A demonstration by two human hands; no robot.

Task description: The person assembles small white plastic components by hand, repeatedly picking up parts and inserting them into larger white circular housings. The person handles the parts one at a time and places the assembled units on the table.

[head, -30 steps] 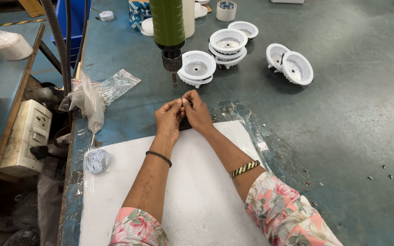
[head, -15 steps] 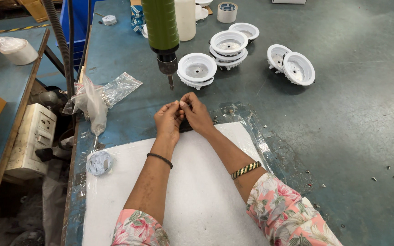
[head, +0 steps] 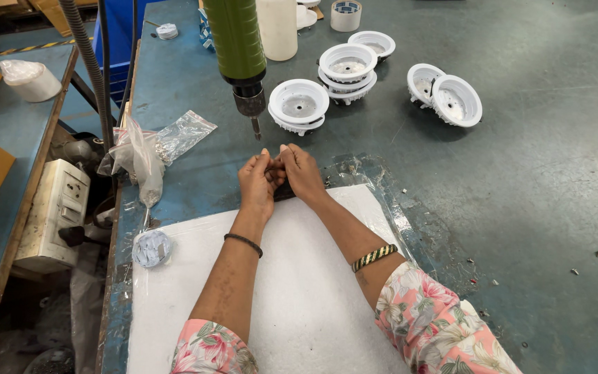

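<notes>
My left hand (head: 257, 181) and my right hand (head: 302, 173) meet fingertip to fingertip at the far edge of a white foam pad (head: 292, 305). Between them they pinch a small dark part (head: 284, 191), mostly hidden by the fingers. A green hanging electric screwdriver (head: 238, 48) points its bit down just above and beyond my hands. The nearest white round lamp housing (head: 299, 104) lies right behind the screwdriver tip.
More white housings sit stacked (head: 347, 69) and paired (head: 451, 98) farther back. Clear plastic bags (head: 153, 145) lie at left, with a power strip (head: 53, 215) below the table edge. A tape roll (head: 345, 15) and a white bottle (head: 277, 28) stand at the back. Small screws (head: 576, 271) scatter at right.
My hands stay together on the small part with barely any shift; the view has drifted slightly, nothing else has moved.
</notes>
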